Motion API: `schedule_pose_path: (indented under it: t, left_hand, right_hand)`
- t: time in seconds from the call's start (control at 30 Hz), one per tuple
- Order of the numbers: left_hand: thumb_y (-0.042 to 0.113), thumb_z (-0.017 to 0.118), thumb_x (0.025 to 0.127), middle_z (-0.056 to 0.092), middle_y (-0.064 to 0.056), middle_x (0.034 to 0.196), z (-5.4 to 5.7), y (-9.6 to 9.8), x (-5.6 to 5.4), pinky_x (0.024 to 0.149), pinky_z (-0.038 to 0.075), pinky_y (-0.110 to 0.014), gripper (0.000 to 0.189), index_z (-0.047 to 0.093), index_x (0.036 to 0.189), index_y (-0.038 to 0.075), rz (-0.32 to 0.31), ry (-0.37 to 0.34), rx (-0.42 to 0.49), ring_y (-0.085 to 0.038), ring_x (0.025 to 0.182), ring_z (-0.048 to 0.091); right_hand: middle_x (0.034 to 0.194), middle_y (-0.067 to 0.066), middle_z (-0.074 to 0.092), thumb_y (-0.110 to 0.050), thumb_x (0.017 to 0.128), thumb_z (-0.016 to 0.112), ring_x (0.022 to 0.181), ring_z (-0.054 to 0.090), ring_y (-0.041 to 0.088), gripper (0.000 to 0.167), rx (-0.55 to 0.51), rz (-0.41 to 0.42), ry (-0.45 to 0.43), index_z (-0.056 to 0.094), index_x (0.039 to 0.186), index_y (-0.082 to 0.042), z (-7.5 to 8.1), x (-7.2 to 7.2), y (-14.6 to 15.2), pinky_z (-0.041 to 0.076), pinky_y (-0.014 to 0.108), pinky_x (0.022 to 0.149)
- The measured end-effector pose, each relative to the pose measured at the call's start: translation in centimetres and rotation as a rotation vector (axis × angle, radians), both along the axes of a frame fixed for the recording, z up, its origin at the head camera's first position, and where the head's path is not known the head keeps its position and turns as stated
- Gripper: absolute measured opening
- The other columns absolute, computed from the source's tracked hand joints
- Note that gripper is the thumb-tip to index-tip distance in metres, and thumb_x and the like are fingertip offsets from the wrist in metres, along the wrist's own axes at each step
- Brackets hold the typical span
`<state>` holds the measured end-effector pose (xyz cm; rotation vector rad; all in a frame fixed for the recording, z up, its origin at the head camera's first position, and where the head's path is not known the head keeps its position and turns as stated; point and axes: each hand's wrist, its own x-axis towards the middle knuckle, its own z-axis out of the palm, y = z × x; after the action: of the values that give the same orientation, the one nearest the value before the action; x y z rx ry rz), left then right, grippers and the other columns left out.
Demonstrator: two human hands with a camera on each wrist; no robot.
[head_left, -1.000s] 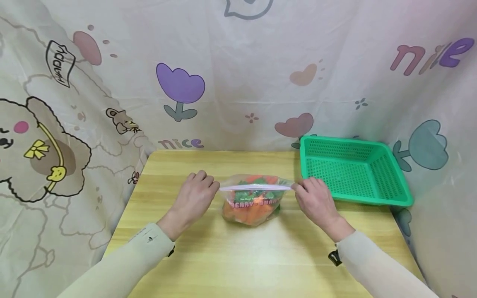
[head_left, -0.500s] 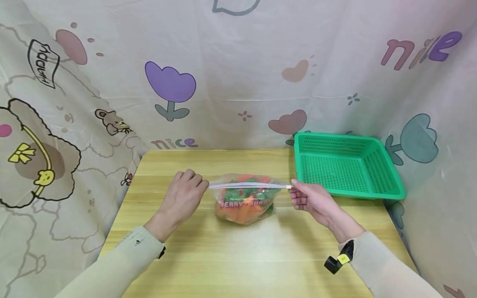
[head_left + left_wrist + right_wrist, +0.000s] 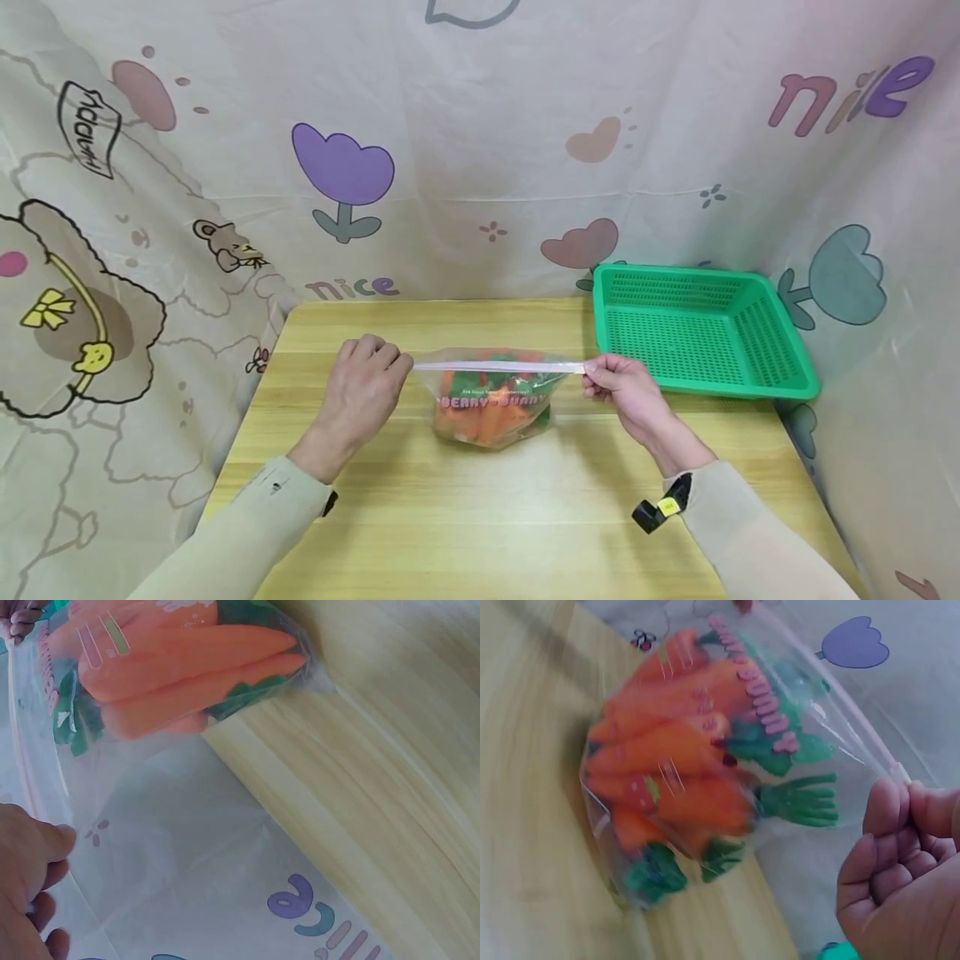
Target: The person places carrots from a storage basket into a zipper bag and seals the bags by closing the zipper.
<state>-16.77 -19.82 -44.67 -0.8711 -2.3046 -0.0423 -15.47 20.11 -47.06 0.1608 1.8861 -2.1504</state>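
A clear zip bag [image 3: 491, 408] with pink lettering holds several orange carrots [image 3: 682, 750] with green tops. Its pale zip strip [image 3: 495, 367] stretches straight between both hands. My left hand [image 3: 363, 387] pinches the strip's left end, thumb and fingers curled at the corner. At the other end my right hand [image 3: 630, 392] pinches the corner, with thumb and forefinger right at the small white slider [image 3: 901, 773]. In the right wrist view the other right fingers curl into the palm. The bag hangs upright below the strip, close over the wooden table [image 3: 480, 517].
A green perforated plastic basket [image 3: 705, 387] stands at the table's back right, behind the right hand. A printed cloth [image 3: 465, 167] hangs along the back and both sides. A black strap with a small device [image 3: 656, 508] sits on the right wrist.
My right hand has turned from knuckles-up to a thumb-and-forefinger pinch at the slider end. The strip has risen slightly and is pulled straighter. My left hand keeps its hold.
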Motion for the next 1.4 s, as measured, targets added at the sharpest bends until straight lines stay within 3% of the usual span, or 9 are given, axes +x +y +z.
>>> schedule_pose_path:
  t: [0.13,0.33,0.43,0.63,0.83,1.03,1.2,1.4]
  left_hand:
    - [-0.001,0.061,0.093,0.071,-0.01,0.082,-0.3,0.0,-0.1,0.071,0.049,-0.046,0.014,0.069,0.086,0.007,0.014,0.062,0.009,-0.034,0.088,0.065]
    - [0.002,0.056,0.098,0.069,-0.01,0.082,-0.7,0.1,-0.2,0.075,0.05,-0.048,0.017,0.065,0.085,0.008,0.008,0.091,0.044,-0.034,0.089,0.064]
    - [0.003,0.055,0.099,0.069,-0.01,0.083,-0.8,0.2,-0.4,0.077,0.051,-0.049,0.017,0.065,0.087,0.008,-0.008,0.108,0.057,-0.035,0.09,0.064]
    - [0.006,0.057,0.099,0.069,-0.011,0.085,-0.9,-0.1,-0.5,0.08,0.051,-0.05,0.015,0.064,0.087,0.007,0.002,0.11,0.043,-0.035,0.092,0.064]
    - [0.004,0.062,0.098,0.069,-0.011,0.087,-0.5,-0.4,-0.5,0.083,0.05,-0.051,0.012,0.065,0.087,0.007,-0.003,0.078,0.023,-0.036,0.096,0.063]
    - [0.003,0.063,0.096,0.071,-0.01,0.087,-0.4,-1.1,-0.7,0.083,0.05,-0.052,0.011,0.066,0.086,0.007,0.009,0.077,0.035,-0.036,0.096,0.063]
    - [0.002,0.059,0.097,0.071,-0.01,0.085,-0.5,-1.1,-1.0,0.081,0.051,-0.053,0.016,0.066,0.084,0.007,-0.004,0.113,0.062,-0.037,0.094,0.064]
    - [0.001,0.053,0.098,0.073,-0.011,0.084,-0.4,-1.1,-1.1,0.077,0.05,-0.052,0.02,0.064,0.081,0.006,-0.006,0.14,0.094,-0.037,0.092,0.065]
  right_hand:
    - [0.075,-0.002,0.062,-0.001,0.104,0.056,0.073,0.06,0.01,0.017,0.134,-0.037,0.075,0.062,0.088,-0.002,-0.1,-0.2,-0.4,0.055,0.024,0.072]
    - [0.075,0.004,0.057,-0.003,0.105,0.054,0.072,0.054,0.015,0.018,0.258,-0.083,0.102,0.058,0.088,0.001,0.0,-0.1,-1.0,0.051,0.026,0.069]
    - [0.076,0.004,0.056,-0.002,0.106,0.053,0.07,0.054,0.014,0.02,0.213,-0.121,0.098,0.058,0.087,-0.001,0.0,0.0,-1.3,0.049,0.025,0.067]
    - [0.082,0.003,0.058,-0.004,0.106,0.05,0.07,0.06,0.01,0.018,0.096,-0.107,0.022,0.059,0.091,-0.003,-0.4,0.1,-1.9,0.057,0.026,0.074]
    - [0.088,0.003,0.066,-0.012,0.108,0.055,0.078,0.067,0.012,0.012,-0.055,0.016,-0.023,0.061,0.101,-0.003,-0.7,0.0,-1.3,0.06,0.03,0.084]
    - [0.086,-0.002,0.072,-0.01,0.107,0.058,0.08,0.07,0.011,0.014,-0.214,0.111,-0.082,0.067,0.096,-0.011,-0.3,0.0,-0.8,0.058,0.03,0.088]
    - [0.084,-0.001,0.069,-0.008,0.107,0.054,0.077,0.068,0.01,0.017,-0.197,0.076,-0.076,0.065,0.094,-0.008,-0.2,-0.1,-1.4,0.058,0.028,0.084]
    - [0.083,-0.001,0.061,-0.014,0.109,0.05,0.072,0.057,0.009,0.017,-0.131,0.084,-0.091,0.059,0.097,-0.005,-0.4,-0.3,-1.9,0.051,0.022,0.067]
